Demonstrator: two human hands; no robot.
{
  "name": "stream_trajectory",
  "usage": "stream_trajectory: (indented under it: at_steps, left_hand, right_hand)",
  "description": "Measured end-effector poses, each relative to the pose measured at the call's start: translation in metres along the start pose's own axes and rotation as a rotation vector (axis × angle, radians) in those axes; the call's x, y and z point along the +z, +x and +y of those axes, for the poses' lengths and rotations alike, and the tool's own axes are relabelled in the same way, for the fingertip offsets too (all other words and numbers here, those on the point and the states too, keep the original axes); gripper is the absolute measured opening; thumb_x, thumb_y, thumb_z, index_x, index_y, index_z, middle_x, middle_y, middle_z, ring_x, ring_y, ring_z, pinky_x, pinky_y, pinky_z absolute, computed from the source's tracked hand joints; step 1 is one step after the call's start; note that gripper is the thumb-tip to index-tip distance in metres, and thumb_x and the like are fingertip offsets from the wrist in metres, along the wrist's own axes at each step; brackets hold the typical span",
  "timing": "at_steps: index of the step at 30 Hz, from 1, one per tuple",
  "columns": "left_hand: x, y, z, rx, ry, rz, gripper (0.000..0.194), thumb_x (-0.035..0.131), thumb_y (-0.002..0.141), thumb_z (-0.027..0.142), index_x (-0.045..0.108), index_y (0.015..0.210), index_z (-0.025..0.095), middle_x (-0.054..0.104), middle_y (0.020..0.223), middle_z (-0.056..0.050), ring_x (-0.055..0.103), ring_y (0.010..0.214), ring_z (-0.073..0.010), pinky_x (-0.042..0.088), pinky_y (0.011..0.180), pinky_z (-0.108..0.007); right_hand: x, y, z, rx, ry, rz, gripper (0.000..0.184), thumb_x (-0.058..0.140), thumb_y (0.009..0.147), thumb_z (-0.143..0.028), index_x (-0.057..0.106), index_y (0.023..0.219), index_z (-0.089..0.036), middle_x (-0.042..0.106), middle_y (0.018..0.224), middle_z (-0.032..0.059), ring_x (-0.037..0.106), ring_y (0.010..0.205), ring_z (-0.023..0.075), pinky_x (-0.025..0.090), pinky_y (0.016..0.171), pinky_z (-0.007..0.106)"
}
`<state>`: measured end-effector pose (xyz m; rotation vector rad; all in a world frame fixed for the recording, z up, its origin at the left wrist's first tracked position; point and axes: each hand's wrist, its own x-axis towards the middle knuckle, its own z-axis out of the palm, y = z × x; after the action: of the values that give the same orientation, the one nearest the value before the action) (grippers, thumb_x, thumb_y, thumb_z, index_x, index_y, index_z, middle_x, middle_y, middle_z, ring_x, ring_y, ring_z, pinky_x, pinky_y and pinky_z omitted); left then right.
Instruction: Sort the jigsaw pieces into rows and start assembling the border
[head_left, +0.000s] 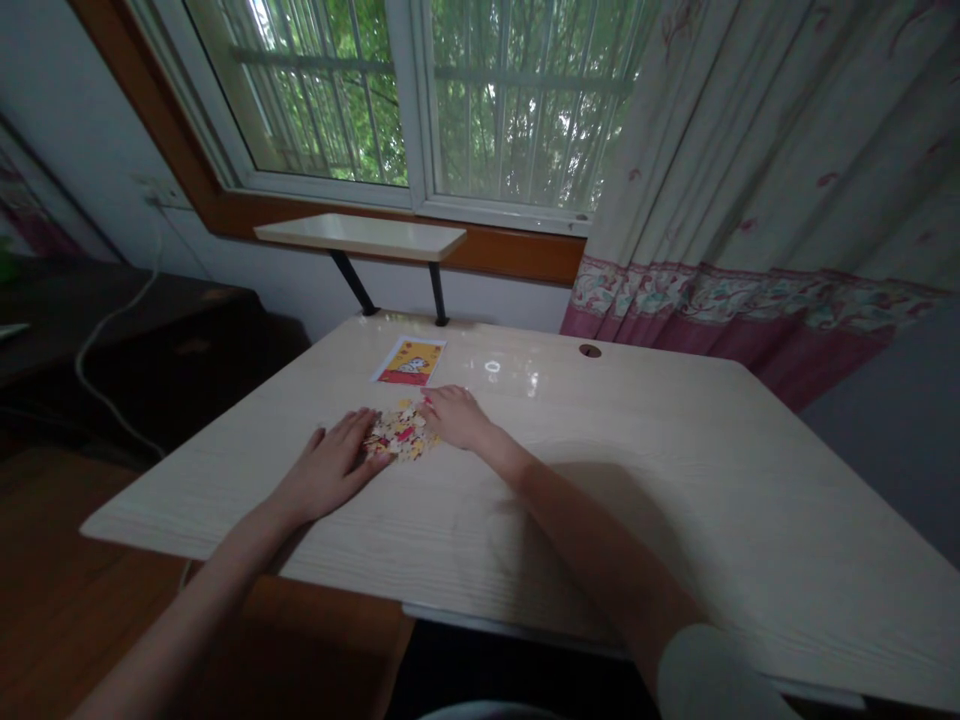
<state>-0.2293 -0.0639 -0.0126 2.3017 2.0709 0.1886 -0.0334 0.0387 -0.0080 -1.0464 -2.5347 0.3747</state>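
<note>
A heap of small jigsaw puzzle pieces (pixel 405 434), mostly cream, yellow and red, lies on the pale wooden desk (pixel 600 430). My left hand (pixel 335 466) rests at the heap's left side, its thumb and fingers spread around that edge. On the other side, my right hand (pixel 452 415) lies palm down with fingers stretched over the heap's right edge. Something pink shows by its fingertips; whether it is touched or held is hard to see. Just beyond the heap is a picture card (pixel 411 362) in yellow and red with a white cartoon animal.
A small raised shelf (pixel 360 235) on black legs stands at the desk's back left. Near the back edge is a round cable hole (pixel 590 351). A curtain (pixel 720 290) hangs behind the right side. A white cable (pixel 112 320) runs down on the left beside a dark table (pixel 150 310).
</note>
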Motion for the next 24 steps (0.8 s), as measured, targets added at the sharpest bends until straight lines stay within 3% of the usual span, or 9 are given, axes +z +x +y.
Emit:
stream_trajectory:
  at_steps: [6, 11, 18, 24]
  left_hand:
    - [0.003, 0.007, 0.001, 0.105, 0.032, 0.052, 0.082, 0.033, 0.08, 0.066, 0.024, 0.138, 0.008, 0.033, 0.141, -0.019, 0.025, 0.131, -0.0336, 0.026, 0.102, -0.049]
    - [0.009, 0.01, -0.002, 0.157, 0.017, 0.12, 0.097, 0.045, 0.068, 0.074, 0.028, 0.135, 0.005, 0.037, 0.137, -0.023, 0.029, 0.129, -0.0366, 0.03, 0.101, -0.047]
    - [0.013, 0.012, -0.005, 0.166, 0.03, 0.134, 0.096, 0.044, 0.07, 0.073, 0.027, 0.135, 0.003, 0.036, 0.137, -0.025, 0.03, 0.128, -0.0369, 0.03, 0.101, -0.049]
    - [0.016, 0.017, -0.004, 0.261, -0.04, 0.168, 0.088, 0.05, 0.07, 0.067, 0.032, 0.134, 0.009, 0.038, 0.137, -0.021, 0.033, 0.127, -0.0363, 0.03, 0.103, -0.049]
  right_hand:
    - [0.011, -0.001, -0.019, -0.191, 0.099, -0.048, 0.045, 0.025, 0.094, -0.038, 0.042, 0.129, -0.014, 0.049, 0.131, 0.01, 0.044, 0.12, 0.0197, 0.032, 0.102, 0.037]
    - [0.016, -0.002, -0.027, -0.088, 0.008, -0.028, 0.056, 0.026, 0.092, -0.047, 0.036, 0.132, -0.01, 0.037, 0.139, 0.0144, 0.03, 0.13, 0.0264, 0.021, 0.107, 0.049]
    - [0.02, -0.006, -0.033, -0.155, 0.135, -0.101, 0.063, 0.024, 0.09, -0.053, 0.031, 0.136, -0.01, 0.036, 0.14, 0.0143, 0.029, 0.131, 0.0254, 0.024, 0.107, 0.043]
    - [0.023, -0.003, -0.045, 0.03, 0.303, -0.01, 0.069, 0.02, 0.091, -0.053, 0.023, 0.138, -0.003, 0.027, 0.144, 0.0188, 0.022, 0.134, 0.0261, 0.018, 0.11, 0.043]
